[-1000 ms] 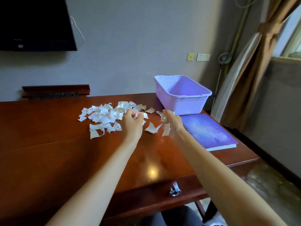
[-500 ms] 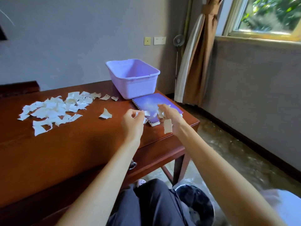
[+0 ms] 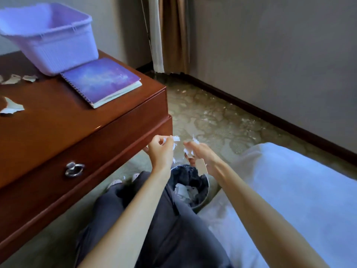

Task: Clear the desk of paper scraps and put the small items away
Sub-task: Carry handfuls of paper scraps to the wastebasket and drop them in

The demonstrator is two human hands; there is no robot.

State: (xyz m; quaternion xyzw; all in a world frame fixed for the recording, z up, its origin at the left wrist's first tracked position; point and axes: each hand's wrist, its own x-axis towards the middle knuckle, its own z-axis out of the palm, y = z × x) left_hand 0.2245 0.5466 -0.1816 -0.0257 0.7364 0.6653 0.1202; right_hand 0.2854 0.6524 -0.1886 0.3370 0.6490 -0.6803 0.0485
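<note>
Head view. Left hand (image 3: 161, 151) is at frame centre, fingers curled, pinching white scraps (image 3: 175, 139) at the fingertips. Right hand (image 3: 201, 154) is just beside it and not touching it. It grips a second bunch (image 3: 188, 151), and one bigger piece hangs below the palm. Both hands hover over the waste bin (image 3: 208, 185), which is black-lined and sits on the floor at lower centre, with binned paper (image 3: 182, 190) inside.

The bin is hemmed in, with dark-trousered legs (image 3: 170, 229) overlapping its left side and a white-sheeted bed (image 3: 289, 190) close on its right. The desk (image 3: 58, 128) fills the left half, and its near corner edge is just left of the left hand. Loose scraps (image 3: 11, 108) lie at the far left edge of the frame. A purple basket (image 3: 54, 39) stands upper left, with a spiral notebook (image 3: 100, 80) right against its front. The drawer front carries a ring pull (image 3: 74, 169).

Open carpet (image 3: 212, 117) runs from the desk corner toward the wall, right of centre. A curtain (image 3: 172, 31) hangs at top centre.
</note>
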